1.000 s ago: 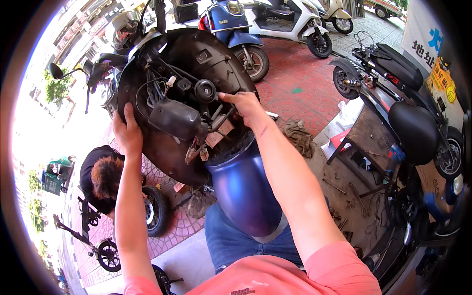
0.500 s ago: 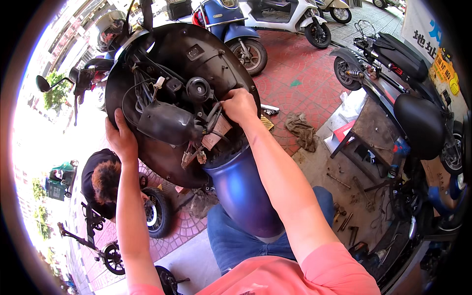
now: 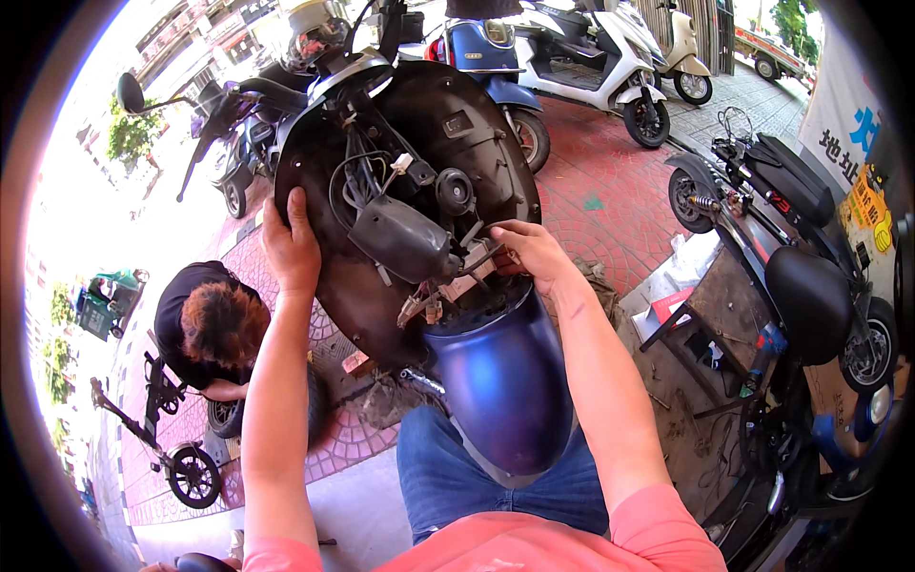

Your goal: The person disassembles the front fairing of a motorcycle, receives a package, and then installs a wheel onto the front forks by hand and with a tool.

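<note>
In front of me stands a scooter front with a dark, dusty inner panel (image 3: 357, 305). My left hand (image 3: 292, 250) grips the panel's left edge, thumb upright on the near side. My right hand (image 3: 534, 255) is among the wiring at the lower right, fingers curled; what they pinch is partly hidden. Beside its fingertips are a black cable (image 3: 486, 257) and a pale labelled piece (image 3: 464, 284). Left of them sits a dark grey box-shaped unit (image 3: 400, 238), with a round black horn (image 3: 455, 192) above. A blue-purple fender (image 3: 500, 381) lies below, over my lap.
At the left a person (image 3: 214, 324) bends over a wheel, near a small folding scooter (image 3: 181, 448). A low metal table (image 3: 729, 305) and a stripped black scooter (image 3: 810, 296) stand at the right. A cloth (image 3: 386, 400) lies on the paving; several scooters are parked behind.
My right hand has moved down from beside the horn to the lower wiring, its fingers now less tightly closed. My left hand stays on the panel edge. The view has shifted.
</note>
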Tool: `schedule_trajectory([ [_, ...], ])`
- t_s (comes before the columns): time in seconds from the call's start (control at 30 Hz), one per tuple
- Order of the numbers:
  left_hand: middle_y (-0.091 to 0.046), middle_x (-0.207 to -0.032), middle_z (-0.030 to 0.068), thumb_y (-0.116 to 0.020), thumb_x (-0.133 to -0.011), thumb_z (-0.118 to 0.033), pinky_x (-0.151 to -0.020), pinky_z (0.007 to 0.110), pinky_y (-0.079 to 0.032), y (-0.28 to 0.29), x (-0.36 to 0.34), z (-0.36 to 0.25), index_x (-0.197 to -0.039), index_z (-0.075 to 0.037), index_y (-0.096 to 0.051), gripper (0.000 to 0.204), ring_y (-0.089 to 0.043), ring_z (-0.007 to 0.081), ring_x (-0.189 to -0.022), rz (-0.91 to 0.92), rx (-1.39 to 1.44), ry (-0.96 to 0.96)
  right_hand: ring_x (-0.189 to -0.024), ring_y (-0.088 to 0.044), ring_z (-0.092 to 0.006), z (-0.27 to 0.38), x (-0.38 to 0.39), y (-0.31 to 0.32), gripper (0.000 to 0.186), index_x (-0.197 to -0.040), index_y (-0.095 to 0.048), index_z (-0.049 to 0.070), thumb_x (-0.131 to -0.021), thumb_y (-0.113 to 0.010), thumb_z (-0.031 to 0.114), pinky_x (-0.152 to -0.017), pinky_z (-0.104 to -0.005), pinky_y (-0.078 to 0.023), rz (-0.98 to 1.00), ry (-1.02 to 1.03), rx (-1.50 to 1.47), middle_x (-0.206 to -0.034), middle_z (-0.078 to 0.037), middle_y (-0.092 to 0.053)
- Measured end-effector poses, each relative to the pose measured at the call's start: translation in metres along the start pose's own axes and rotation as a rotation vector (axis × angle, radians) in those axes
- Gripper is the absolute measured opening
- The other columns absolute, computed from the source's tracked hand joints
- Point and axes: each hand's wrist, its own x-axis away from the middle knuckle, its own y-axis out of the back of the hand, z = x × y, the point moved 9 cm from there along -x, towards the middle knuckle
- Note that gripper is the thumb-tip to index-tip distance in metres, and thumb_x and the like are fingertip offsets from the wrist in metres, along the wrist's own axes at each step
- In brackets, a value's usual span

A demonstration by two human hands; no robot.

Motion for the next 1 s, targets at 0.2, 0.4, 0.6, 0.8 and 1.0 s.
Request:
schedule_trajectory([
  [0.2,-0.072,-0.094,0.0266,-0.06,-0.105,-0.048,-0.077,0.056,-0.051,0.002,-0.002,-0.009,-0.115,-0.002,-0.066,0.047,-0.066,0.0526,-0.091,-0.041,-0.059,-0.016,-0.075,-0.069,-0.0152,0.093,0.092,-0.004,0.031,-0.115,-0.074,-0.002,-0.101,-0.071,0.026,-0.074,-0.031,-0.056,-0.324,0.69,0.222,-0.096,-0.011,-0.076],
  [0.4,-0.071,-0.087,0.0279,-0.058,-0.105,-0.053,-0.076,0.06,-0.05,0.009,0.004,-0.012,-0.104,-0.005,-0.062,0.049,-0.067,0.0527,-0.088,-0.043,-0.066,0.029,-0.113,-0.064,-0.0396,0.14,0.162,-0.128,0.08,-0.136,-0.06,-0.003,-0.082,-0.086,0.05,-0.098,-0.0471,-0.053,-0.213,1.062,0.93,-0.122,-0.021,-0.067],
  [0.6,-0.069,-0.078,0.027,-0.059,-0.104,-0.054,-0.067,0.062,-0.049,0.01,0.009,-0.009,-0.097,-0.005,-0.056,0.049,-0.066,0.0529,-0.076,-0.02,-0.143,0.068,-0.112,-0.068,-0.0413,0.127,0.128,-0.15,0.084,-0.133,-0.061,-0.002,-0.079,-0.086,0.057,-0.096,-0.048,-0.054,-0.274,0.934,1.024,-0.118,-0.022,-0.071],
  [0.8,-0.064,-0.129,0.0178,-0.068,-0.096,-0.018,-0.1,0.048,-0.048,0.057,0.031,-0.061,-0.13,-0.002,-0.062,0.038,-0.057,0.0388,-0.122,-0.225,-0.041,-0.154,-0.096,-0.069,-0.0145,0.106,0.092,-0.127,0.053,-0.121,-0.07,-0.001,-0.09,-0.086,0.039,-0.085,-0.0298,-0.056,0.001,0.432,0.141,-0.11,-0.006,-0.074],
  [1.0,-0.06,-0.139,0.0189,-0.055,-0.101,-0.001,-0.066,0.029,-0.058,-0.038,0.138,-0.107,-0.148,0.002,-0.043,0.048,-0.072,0.0206,-0.085,0.435,1.188,0.676,-0.084,-0.067,-0.0124,0.121,0.082,-0.129,0.05,-0.11,-0.072,0.002,-0.09,-0.084,0.047,-0.072,-0.0303,-0.054,-0.002,0.416,0.127,-0.096,-0.003,-0.072],
])
